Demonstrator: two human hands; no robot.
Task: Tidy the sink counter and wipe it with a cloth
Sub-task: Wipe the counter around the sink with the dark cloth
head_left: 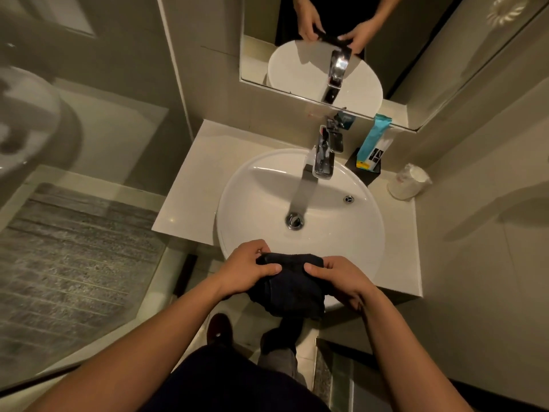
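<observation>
while left hand (248, 270) and right hand (341, 282) grip it, dark cloth (289, 288) bunched between.

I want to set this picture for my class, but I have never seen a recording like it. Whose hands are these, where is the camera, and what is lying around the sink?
There is no machine here: a person wears one wide-angle camera on the head, looking down, so you see their own arms. The left hand and right hand together grip a dark cloth at the near rim of the white basin. Behind the basin stands the chrome tap. On the pale counter, to the right of the tap, a teal tube stands in a black holder, and further right a white cup lies on its side. The mirror above repeats the hands and basin.
</observation>
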